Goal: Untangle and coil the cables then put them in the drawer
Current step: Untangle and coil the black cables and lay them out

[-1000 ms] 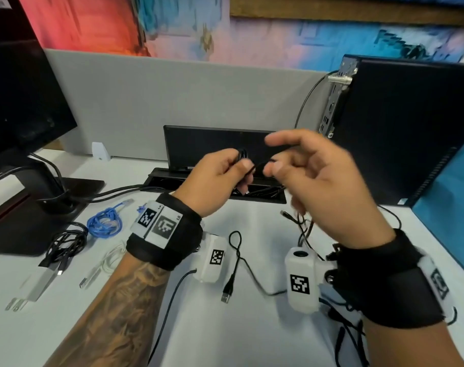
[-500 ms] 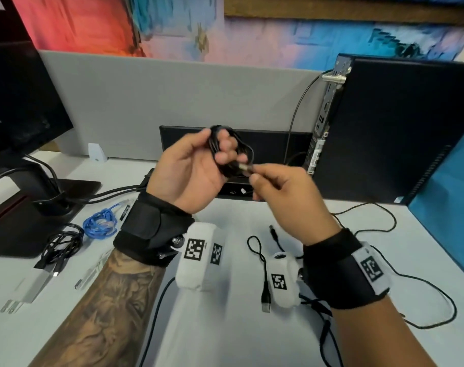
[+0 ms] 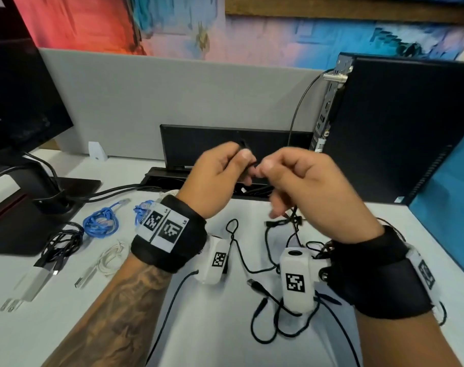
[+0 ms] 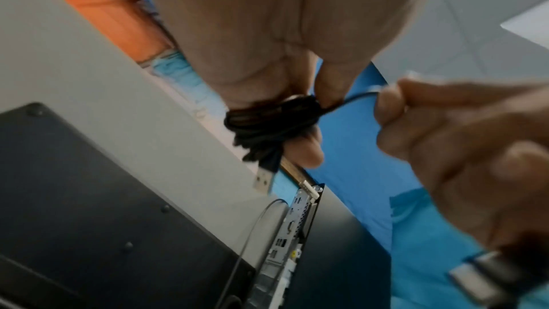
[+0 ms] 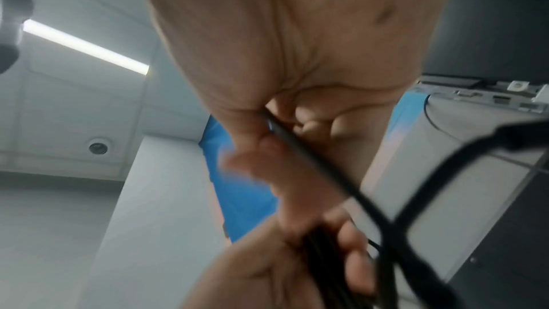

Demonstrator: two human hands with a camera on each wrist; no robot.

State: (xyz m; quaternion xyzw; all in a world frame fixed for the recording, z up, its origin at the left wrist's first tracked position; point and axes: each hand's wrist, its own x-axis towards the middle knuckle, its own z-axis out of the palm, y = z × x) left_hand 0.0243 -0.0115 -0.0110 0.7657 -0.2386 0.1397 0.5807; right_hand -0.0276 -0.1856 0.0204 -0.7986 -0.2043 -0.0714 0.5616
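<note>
Loose cable on counter: one black cable [image 3: 268, 311] lies uncoiled nearest, by the wrists, on the white counter [image 3: 212, 340].
Step in hand: coiling; a black coil [image 4: 267, 126] is held above the counter between both hands.
Left hand [image 3: 212, 181]: fingers curled round the coil, its USB plug [image 4: 263, 182] hanging free.
Right hand [image 3: 305, 186]: fingers pinch the cable's tail just beside the coil.
Next move: probably wrapping the tail round the bundle and tucking it (keep it taut, or the loops may spring apart).
Finished bundles, far left: three, namely black bundle [image 3: 63, 242], white bundle [image 3: 111, 258], blue bundle [image 3: 101, 221].
Drawer: not in view.
</note>
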